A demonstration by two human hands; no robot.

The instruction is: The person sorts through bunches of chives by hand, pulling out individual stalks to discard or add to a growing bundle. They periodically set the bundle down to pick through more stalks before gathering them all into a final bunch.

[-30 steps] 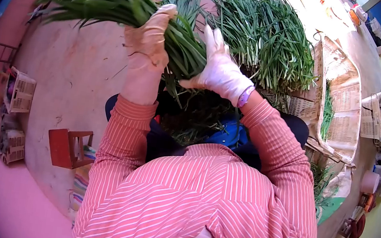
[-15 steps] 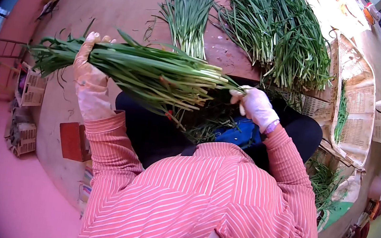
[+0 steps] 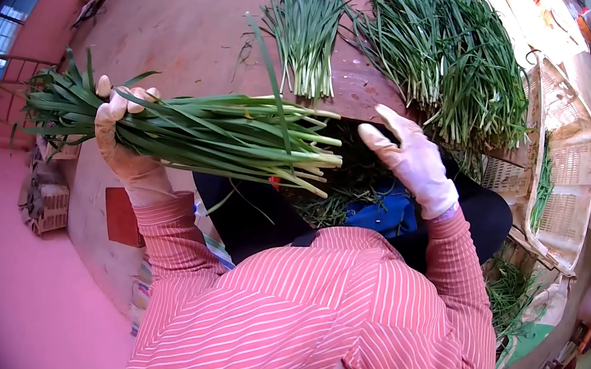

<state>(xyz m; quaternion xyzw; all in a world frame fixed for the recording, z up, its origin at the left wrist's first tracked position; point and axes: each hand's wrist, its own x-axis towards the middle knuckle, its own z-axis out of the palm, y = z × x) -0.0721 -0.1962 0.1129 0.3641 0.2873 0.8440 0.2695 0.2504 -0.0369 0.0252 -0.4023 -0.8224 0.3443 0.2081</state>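
Observation:
My left hand [image 3: 124, 125], in a pale glove, is wrapped round a bundle of long green leafy stalks [image 3: 220, 130] near its leafy end. The bundle lies level above my lap, with its pale cut ends pointing right. One leaf stands up from it. To the right of the cut ends, my right hand [image 3: 414, 159], also gloved, has its fingers apart and touches nothing. Beyond the hands, a smaller pile of stalks [image 3: 304, 36] and a larger pile [image 3: 449, 63] lie on a low reddish board [image 3: 367, 93].
A pale plastic basket [image 3: 568, 183] with some greens stands at the right. Loose trimmings [image 3: 342, 198] and a blue item [image 3: 385, 213] lie between my knees. More greens [image 3: 509, 291] are at lower right. A red box [image 3: 123, 216] is on the floor at left.
My right hand has come off the stalk ends, moved up and opened. My left hand has lowered slightly with the bundle, and a leaf now sticks up from it. The whole view has shifted slightly.

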